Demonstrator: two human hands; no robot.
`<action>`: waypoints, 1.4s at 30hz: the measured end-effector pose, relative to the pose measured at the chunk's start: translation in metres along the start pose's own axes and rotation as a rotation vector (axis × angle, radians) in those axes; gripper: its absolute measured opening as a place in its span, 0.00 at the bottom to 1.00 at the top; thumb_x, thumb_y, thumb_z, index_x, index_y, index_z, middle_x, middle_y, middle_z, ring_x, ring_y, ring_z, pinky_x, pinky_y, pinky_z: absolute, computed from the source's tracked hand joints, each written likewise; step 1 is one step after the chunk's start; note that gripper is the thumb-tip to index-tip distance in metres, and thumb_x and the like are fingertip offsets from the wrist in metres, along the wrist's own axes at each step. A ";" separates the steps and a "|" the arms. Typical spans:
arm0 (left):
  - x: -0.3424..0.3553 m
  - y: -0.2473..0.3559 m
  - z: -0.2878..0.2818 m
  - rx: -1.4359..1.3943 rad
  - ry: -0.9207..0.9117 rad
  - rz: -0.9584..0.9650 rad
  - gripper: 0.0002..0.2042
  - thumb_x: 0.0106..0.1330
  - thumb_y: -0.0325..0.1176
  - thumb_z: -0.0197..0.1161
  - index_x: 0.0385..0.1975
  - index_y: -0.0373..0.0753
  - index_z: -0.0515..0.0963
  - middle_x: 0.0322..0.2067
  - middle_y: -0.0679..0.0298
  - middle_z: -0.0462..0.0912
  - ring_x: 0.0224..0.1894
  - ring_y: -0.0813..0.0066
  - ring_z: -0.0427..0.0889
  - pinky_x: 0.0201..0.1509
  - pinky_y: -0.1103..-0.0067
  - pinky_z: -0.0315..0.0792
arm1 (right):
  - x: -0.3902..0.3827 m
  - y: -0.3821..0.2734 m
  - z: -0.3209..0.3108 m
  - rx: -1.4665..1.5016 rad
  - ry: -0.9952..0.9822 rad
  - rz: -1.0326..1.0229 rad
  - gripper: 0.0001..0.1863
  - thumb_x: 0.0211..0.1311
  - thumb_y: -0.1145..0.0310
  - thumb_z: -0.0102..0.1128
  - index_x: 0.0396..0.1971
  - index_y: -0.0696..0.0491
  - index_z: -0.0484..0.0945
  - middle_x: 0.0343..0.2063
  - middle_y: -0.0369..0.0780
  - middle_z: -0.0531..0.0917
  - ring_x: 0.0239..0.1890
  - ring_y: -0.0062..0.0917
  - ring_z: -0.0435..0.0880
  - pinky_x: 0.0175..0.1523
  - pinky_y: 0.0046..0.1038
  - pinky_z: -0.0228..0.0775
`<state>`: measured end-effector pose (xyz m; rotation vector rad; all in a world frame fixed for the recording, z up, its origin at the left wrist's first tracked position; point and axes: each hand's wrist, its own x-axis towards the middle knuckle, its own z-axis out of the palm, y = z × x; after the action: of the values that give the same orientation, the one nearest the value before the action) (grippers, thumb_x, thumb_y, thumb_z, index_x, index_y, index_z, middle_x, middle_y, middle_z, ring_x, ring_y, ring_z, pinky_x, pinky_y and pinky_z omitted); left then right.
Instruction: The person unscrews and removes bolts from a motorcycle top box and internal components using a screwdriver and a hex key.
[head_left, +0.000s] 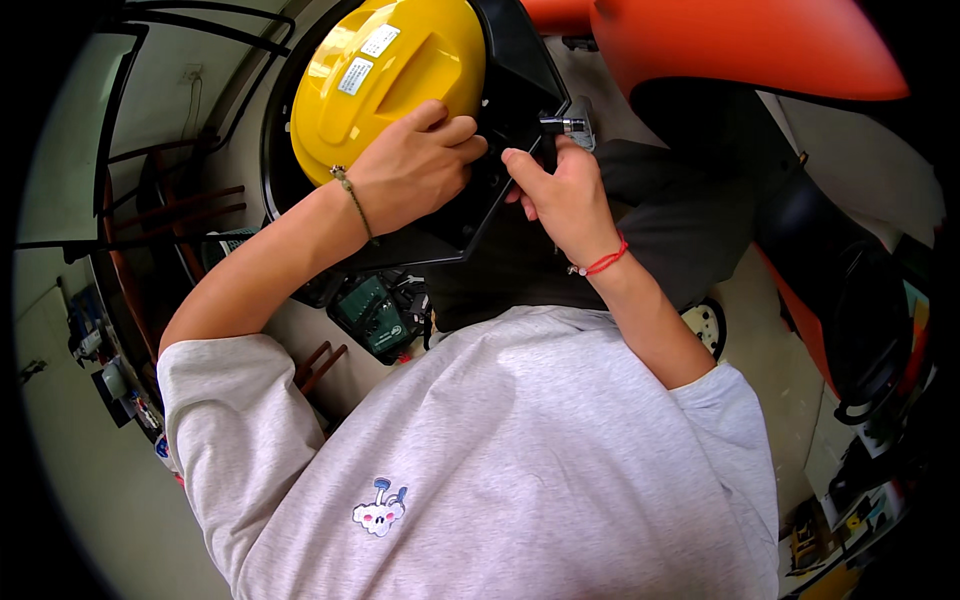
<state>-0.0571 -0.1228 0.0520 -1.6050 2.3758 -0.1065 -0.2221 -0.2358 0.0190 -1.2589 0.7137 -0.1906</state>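
Observation:
A yellow hard hat (400,85) lies inside a black tub-like case (440,245) with an angular rim. My left hand (425,165) reaches over the case beside the hat. Its fingers are curled with the fingertips turned down, and whatever they pinch is hidden. At the case's right edge my right hand (560,190) is closed, its thumb pointing toward the rim. A black tool with a chrome end (565,126) sticks out above the right fist. Its lower part is hidden by the fingers, so its exact kind cannot be told.
Glossy orange-red bodywork (750,45) with black parts curves across the upper right. An opened green and black tool case (375,315) lies on the floor below the tub. A black metal frame (200,145) stands at the left. My dark-trousered leg (670,200) is beside the tub.

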 end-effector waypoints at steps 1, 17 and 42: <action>0.000 0.000 0.000 -0.012 0.006 0.004 0.05 0.50 0.38 0.59 0.19 0.51 0.82 0.36 0.79 0.75 0.47 0.80 0.69 0.53 0.80 0.60 | 0.000 0.000 0.000 -0.009 -0.003 0.000 0.14 0.60 0.63 0.60 0.29 0.62 0.75 0.16 0.37 0.78 0.15 0.17 0.74 0.20 0.21 0.65; 0.009 0.006 -0.007 -0.058 -0.054 -0.142 0.04 0.48 0.36 0.60 0.18 0.48 0.82 0.33 0.76 0.77 0.45 0.78 0.71 0.50 0.80 0.62 | 0.003 0.005 0.003 -0.040 0.005 0.001 0.15 0.59 0.63 0.60 0.29 0.62 0.75 0.16 0.38 0.80 0.15 0.18 0.76 0.21 0.22 0.69; -0.164 -0.004 -0.008 -1.874 1.301 -1.323 0.12 0.70 0.31 0.52 0.46 0.32 0.74 0.30 0.69 0.71 0.26 0.83 0.63 0.30 0.85 0.59 | 0.004 0.018 -0.022 0.033 0.068 0.071 0.11 0.56 0.69 0.57 0.24 0.62 0.73 0.14 0.38 0.77 0.13 0.17 0.74 0.20 0.20 0.66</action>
<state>0.0012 0.0254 0.0901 1.3357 -0.0560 -0.4896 -0.2360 -0.2495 -0.0017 -1.1986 0.8091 -0.1869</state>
